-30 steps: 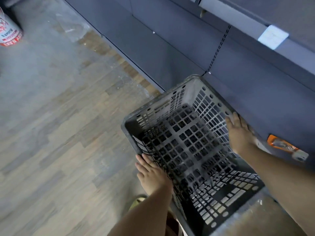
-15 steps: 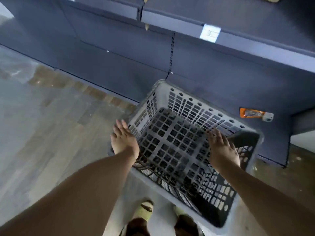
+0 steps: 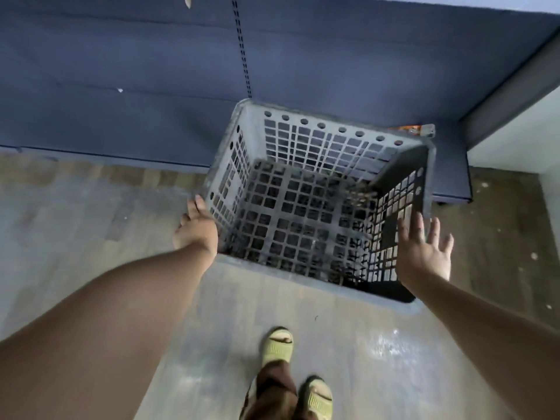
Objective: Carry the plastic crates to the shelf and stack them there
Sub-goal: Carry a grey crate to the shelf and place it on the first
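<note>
As the crate [image 3: 318,144] sits against the shelf [image 3: 121,122], seemingly placed for stacking, left hand [image 3: 197,230] and right hand [image 3: 424,253] hover open, empty.

Dark blue-grey shelving unit [image 3: 121,56] fills the top of the view, a slotted upright strip [image 3: 242,56] running down its back panel. Below it spreads a worn wood-look plank floor [image 3: 75,213], catching a pale glare patch [image 3: 385,344], and a light wall [image 3: 515,140] shows at far right.
</note>
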